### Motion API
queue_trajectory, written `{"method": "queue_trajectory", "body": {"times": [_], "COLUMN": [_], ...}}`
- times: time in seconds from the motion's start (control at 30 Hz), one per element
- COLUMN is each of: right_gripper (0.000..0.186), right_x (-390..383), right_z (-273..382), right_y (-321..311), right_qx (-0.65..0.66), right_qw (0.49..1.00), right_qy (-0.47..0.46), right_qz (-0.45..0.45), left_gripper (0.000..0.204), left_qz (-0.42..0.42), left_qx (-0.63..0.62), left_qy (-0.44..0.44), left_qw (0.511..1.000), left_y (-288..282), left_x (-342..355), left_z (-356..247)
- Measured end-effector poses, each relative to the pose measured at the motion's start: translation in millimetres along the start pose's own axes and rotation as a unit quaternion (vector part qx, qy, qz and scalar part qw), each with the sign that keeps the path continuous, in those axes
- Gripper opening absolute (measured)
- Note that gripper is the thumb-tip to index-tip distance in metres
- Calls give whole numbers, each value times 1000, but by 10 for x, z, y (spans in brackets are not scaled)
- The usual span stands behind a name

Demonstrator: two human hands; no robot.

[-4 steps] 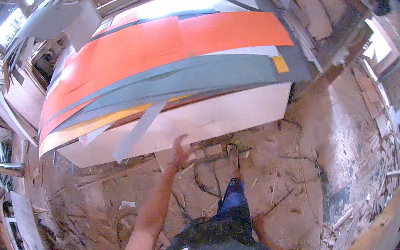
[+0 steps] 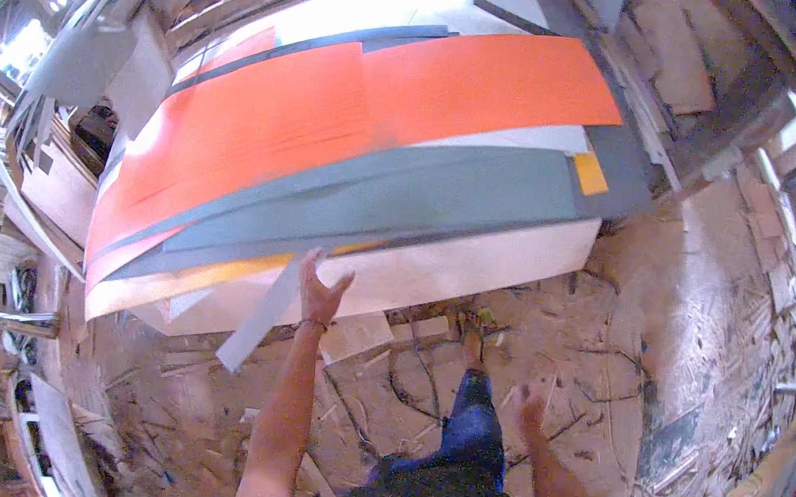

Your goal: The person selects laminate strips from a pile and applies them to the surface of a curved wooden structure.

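A grey strip [image 2: 259, 323] hangs down over the near edge of a stack of sheets. My left hand [image 2: 320, 294] is raised at that edge beside the strip, thumb and fingers apart; whether the fingertips touch the strip I cannot tell. In the stack lie orange sheets [image 2: 264, 120], a grey-green sheet [image 2: 447, 180] and a narrow yellow strip [image 2: 244, 272]. The stack rests on a pale board-sided block [image 2: 477, 259]. My right hand [image 2: 530, 409] hangs low over the floor at my right side, its fingers blurred, touching nothing that I can see.
Wood scraps and dark cables [image 2: 416, 382] litter the dusty floor. A pile of offcuts [image 2: 757, 346] runs along the right side. Near me at lower right stands a wooden board edge [image 2: 747, 496]. Curved sheets [image 2: 90, 67] lean at the far left.
My left hand has moved up and left, to the stack's edge by the grey strip. My right hand has come into view from beside my body. The whole view has shifted slightly.
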State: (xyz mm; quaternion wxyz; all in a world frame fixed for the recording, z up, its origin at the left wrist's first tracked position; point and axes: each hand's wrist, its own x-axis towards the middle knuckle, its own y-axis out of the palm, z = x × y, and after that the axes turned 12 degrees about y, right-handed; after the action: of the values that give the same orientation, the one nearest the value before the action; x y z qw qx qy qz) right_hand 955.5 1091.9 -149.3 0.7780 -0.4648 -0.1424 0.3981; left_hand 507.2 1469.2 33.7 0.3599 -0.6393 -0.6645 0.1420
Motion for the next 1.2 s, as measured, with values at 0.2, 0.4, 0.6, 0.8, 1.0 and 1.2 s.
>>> {"method": "queue_trajectory", "body": {"times": [0.2,0.4,0.6,0.8,1.0,1.2], "right_gripper": [19,42,63,79,76,69], "right_x": [3530,5618,6616,7027,7184,7410], "right_z": [3348,5358,6654,7729,8142,8117], "right_y": [-282,-242,514,903,682,684], "right_qx": [167,194,98,-81,-236,-261], "right_qw": [972,941,920,933,915,891], "right_qy": [-168,-263,-373,-347,-315,-317], "right_qz": [-11,-88,-65,-49,89,191], "left_gripper": [129,156,164,165,167,167], "left_qz": [8,149,198,225,245,248], "left_qx": [194,250,226,230,220,227], "left_qy": [-136,-336,-367,-404,-419,-419], "left_qw": [972,896,880,856,846,843], "left_y": [-125,358,449,419,357,383], "left_x": [1825,2974,3111,3155,3179,3122], "left_z": [511,428,415,542,528,536]}}
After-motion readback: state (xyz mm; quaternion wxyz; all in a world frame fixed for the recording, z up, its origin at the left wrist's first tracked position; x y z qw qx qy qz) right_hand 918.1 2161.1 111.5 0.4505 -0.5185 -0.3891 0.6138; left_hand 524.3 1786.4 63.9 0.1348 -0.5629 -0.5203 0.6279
